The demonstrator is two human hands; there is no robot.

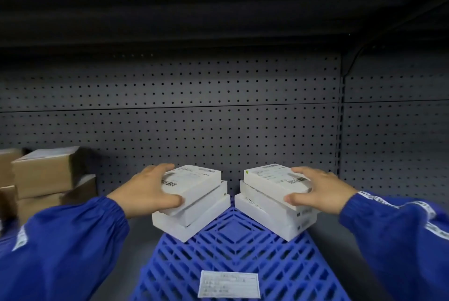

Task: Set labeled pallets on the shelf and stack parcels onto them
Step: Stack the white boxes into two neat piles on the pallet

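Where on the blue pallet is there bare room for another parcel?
The pallet is bare in front, between the two white stacks and its label. The back is crowded: both stacks almost meet.

— What is the pallet (239, 247) made of?
— Blue moulded plastic, an open lattice with a slight sheen; a matt paper label (228, 284) lies at its 6 o'clock edge.
— And the parcels (192, 200)?
— Smooth matt white card with printed paper labels. At 9 o'clock, boxes (41, 174) of dull brown cardboard.
— The back wall?
— The backboard (170, 116) is grey painted metal, perforated, matt. The sleeves (63, 247) are blue woven cloth, faintly shiny.
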